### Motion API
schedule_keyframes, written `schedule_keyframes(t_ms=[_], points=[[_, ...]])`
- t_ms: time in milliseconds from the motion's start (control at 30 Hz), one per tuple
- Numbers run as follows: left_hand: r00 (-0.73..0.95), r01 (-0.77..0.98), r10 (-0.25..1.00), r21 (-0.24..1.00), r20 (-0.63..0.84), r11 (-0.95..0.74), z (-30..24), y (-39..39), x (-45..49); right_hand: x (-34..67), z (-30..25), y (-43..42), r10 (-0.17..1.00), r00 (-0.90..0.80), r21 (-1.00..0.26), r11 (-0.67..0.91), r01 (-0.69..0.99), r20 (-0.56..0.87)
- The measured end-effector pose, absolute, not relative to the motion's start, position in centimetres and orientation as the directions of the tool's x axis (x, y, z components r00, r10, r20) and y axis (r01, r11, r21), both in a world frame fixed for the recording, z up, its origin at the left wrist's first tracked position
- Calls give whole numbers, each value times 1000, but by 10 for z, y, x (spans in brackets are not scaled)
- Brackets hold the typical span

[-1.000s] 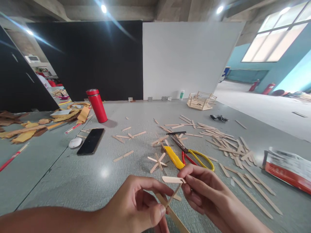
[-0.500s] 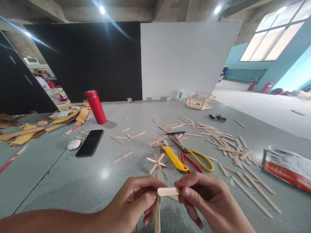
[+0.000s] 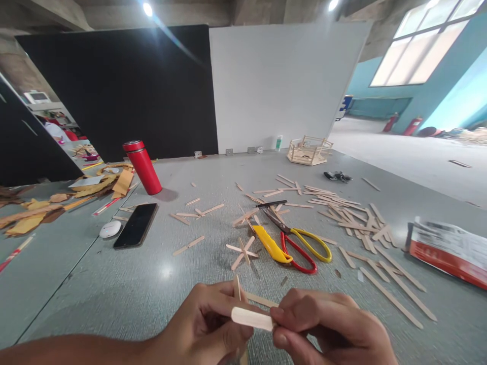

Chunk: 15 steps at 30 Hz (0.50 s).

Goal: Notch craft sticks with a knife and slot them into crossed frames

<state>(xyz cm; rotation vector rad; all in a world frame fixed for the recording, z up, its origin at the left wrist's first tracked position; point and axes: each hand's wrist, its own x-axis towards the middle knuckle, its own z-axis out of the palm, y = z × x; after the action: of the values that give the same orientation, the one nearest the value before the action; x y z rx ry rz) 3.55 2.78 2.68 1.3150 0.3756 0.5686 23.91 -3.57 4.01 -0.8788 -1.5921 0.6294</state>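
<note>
At the bottom centre, my left hand [image 3: 213, 319] is closed around an upright wooden craft stick [image 3: 238, 289], whose lower part is hidden by the fingers. My right hand [image 3: 327, 324] pinches the end of a short craft stick piece [image 3: 251, 318], its rounded end pointing left in front of the left fingers. Behind it another stick [image 3: 262, 300] runs between the hands; whether it is joined to the upright one I cannot tell. Just beyond lie a star of crossed sticks [image 3: 243, 252], a yellow utility knife [image 3: 271, 244] and scissors [image 3: 304, 243] with red and yellow handles.
Loose craft sticks [image 3: 357, 223] are heaped at the right, near a red and white packet [image 3: 449, 253]. To the left are a phone [image 3: 136, 225], a white round case [image 3: 110, 229] and a red flask [image 3: 142, 167]. A hexagonal stick frame [image 3: 309, 152] sits far back.
My right hand has lowered slightly, and the short piece now tilts down to the right, closer to me. The camera view has shifted a little, moving the scene leftward.
</note>
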Motion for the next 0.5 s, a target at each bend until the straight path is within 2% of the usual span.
schedule_keyframes(t_ms=[133, 267, 367, 500], points=[[807, -168, 588, 978, 64, 123, 30, 26, 34, 240, 41, -36, 844, -116, -820, 536, 200, 524], [803, -129, 596, 980, 13, 153, 30, 26, 34, 242, 41, -34, 830, -123, -793, 556, 250, 543], [804, -157, 591, 981, 59, 116, 29, 27, 34, 243, 45, -33, 826, -137, -783, 562, 266, 546], [819, -77, 571, 997, 57, 10, 30, 30, 32, 243, 45, -35, 880, -134, -866, 474, 158, 456]])
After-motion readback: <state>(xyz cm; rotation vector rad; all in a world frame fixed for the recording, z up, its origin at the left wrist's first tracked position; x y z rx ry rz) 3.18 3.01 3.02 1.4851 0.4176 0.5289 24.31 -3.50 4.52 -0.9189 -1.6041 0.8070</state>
